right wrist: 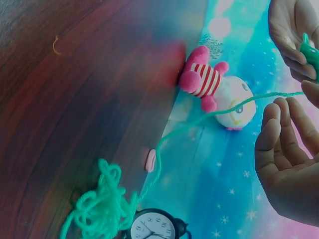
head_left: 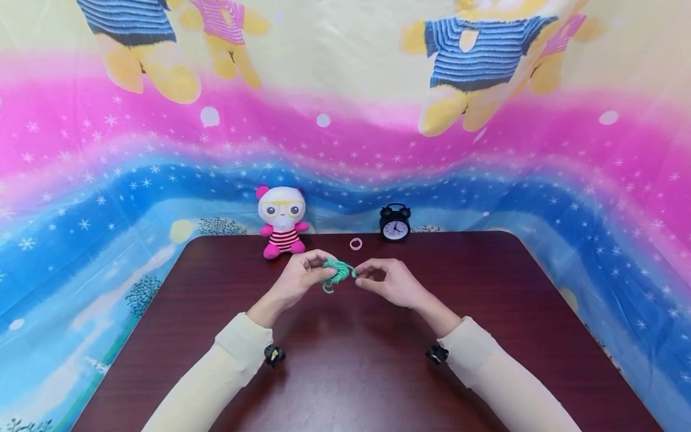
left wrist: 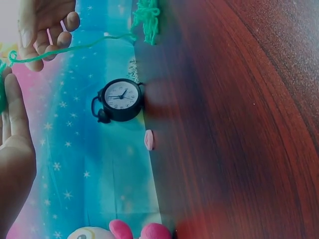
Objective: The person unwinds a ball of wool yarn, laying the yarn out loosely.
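1. Green yarn [head_left: 339,272] is bunched above the table [head_left: 345,378], pinched by the left hand [head_left: 294,279], thumb against fingers.
2. Right hand [head_left: 393,282], fingers curved, seems to pinch the strand [right wrist: 271,94]; its fingertips are partly hidden.
3. Loose pile [right wrist: 102,206] lies on the table below the right hand.

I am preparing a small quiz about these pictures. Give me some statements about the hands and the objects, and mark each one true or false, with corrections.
1. The left hand holds a green yarn bundle. True.
2. In the head view, the pink ring lies between the panda toy and the alarm clock. True.
3. The alarm clock has a white case. False: its case is black.
4. A loose yarn pile shows in the right wrist view. True.
5. The panda toy wears plain blue. False: it wears red and white stripes.
6. The right hand touches the alarm clock. False: the right hand has its fingertips at the yarn strand.
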Demonstrator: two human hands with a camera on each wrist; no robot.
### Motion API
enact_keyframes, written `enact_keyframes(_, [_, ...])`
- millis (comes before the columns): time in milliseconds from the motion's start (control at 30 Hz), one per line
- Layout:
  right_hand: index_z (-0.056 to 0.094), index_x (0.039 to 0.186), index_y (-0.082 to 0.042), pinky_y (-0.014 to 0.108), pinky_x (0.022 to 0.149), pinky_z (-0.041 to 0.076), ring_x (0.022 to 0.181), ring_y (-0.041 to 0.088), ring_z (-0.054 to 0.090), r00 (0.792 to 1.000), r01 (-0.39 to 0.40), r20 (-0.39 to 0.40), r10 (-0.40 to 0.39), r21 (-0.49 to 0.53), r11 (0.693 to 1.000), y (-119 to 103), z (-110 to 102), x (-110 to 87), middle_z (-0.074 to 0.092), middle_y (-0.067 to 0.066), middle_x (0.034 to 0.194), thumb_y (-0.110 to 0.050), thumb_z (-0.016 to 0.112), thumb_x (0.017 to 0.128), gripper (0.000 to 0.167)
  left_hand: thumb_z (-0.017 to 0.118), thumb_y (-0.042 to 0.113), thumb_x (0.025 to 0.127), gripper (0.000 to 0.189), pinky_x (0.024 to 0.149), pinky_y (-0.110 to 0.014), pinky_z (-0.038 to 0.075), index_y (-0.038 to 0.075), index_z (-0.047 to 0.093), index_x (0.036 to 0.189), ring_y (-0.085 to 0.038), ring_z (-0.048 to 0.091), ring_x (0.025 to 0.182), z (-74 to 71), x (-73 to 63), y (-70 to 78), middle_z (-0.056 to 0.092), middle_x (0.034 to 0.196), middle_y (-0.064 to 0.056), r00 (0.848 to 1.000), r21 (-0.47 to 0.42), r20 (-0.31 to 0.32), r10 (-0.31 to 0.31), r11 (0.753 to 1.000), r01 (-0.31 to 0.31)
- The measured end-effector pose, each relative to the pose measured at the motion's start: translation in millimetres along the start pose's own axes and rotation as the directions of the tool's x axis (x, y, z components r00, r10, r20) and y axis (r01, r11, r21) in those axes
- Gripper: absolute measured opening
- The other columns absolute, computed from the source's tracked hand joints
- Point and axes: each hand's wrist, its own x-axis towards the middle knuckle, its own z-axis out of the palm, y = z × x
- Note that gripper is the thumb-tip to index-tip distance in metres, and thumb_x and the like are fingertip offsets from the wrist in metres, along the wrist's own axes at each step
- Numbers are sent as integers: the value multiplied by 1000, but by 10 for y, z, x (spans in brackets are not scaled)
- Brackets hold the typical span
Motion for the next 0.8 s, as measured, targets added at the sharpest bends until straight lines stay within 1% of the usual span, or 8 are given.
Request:
enact_keyframes(100, [74, 103, -27, 35, 77, 55, 85, 9, 64, 1000, 18, 6, -18, -12, 1000, 7, 23, 6, 72, -9, 92, -32, 73, 91, 13, 65, 3, 94, 25, 71, -29, 60, -10, 60, 115, -11, 68, 75, 0, 2, -2, 73, 89, 3, 1000, 3, 4, -3, 1000, 3])
enact_keyframes(200, [75, 100, -28, 33, 76, 55, 85, 9, 64, 1000, 16, 10, -16, -19, 1000, 8, 35, 1, 71, -10, 91, -31, 74, 91, 9, 65, 3, 93, 25, 71, -28, 60, -10, 59, 114, -9, 68, 74, 1, 4, 0, 73, 88, 3, 1000, -2, 3, -6, 1000, 6])
enact_keyframes(333, [74, 98, -27, 29, 75, 54, 85, 9, 64, 1000, 27, 8, -27, -19, 999, 9, 50, 3, 71, -10, 90, -31, 74, 90, 9, 66, 3, 93, 23, 70, -26, 60, -8, 60, 112, -10, 68, 74, 5, 3, 5, 73, 87, 3, 1000, -14, 2, -5, 1000, 5])
enact_keyframes(567, [74, 92, -26, 30, 75, 54, 81, 8, 63, 998, 61, 3, -61, -29, 998, -8, 73, 3, 70, -10, 86, -30, 74, 91, 4, 67, 3, 92, 20, 70, -25, 60, -5, 62, 110, -12, 68, 74, 7, -1, 21, 73, 87, 2, 1000, -6, 0, -11, 1000, 11])
enact_keyframes(667, [74, 93, -27, 29, 73, 54, 80, 10, 63, 998, 55, 16, -55, -25, 998, -8, 56, -17, 71, -10, 87, -30, 72, 92, 4, 68, 4, 92, 18, 70, -26, 60, -2, 64, 108, -12, 68, 74, 0, -3, 32, 73, 87, 2, 1000, -6, -10, -9, 1000, 9])
enact_keyframes(733, [74, 93, -27, 28, 71, 54, 79, 14, 65, 999, 44, 24, -44, -13, 999, -2, 32, -32, 72, -10, 86, -30, 71, 93, 4, 69, 4, 92, 17, 70, -26, 59, 0, 65, 107, -11, 68, 74, -10, 0, 31, 73, 87, 3, 1000, 1, -22, -7, 1000, 7])
enact_keyframes(800, [74, 93, -28, 28, 67, 54, 77, 17, 66, 999, 32, 29, -32, 1, 999, 15, 2, -46, 72, -9, 85, -29, 70, 94, 4, 68, 3, 92, 17, 70, -26, 59, -2, 65, 108, -10, 68, 74, -20, -1, 34, 73, 86, 4, 999, 9, -33, -10, 1000, 10])
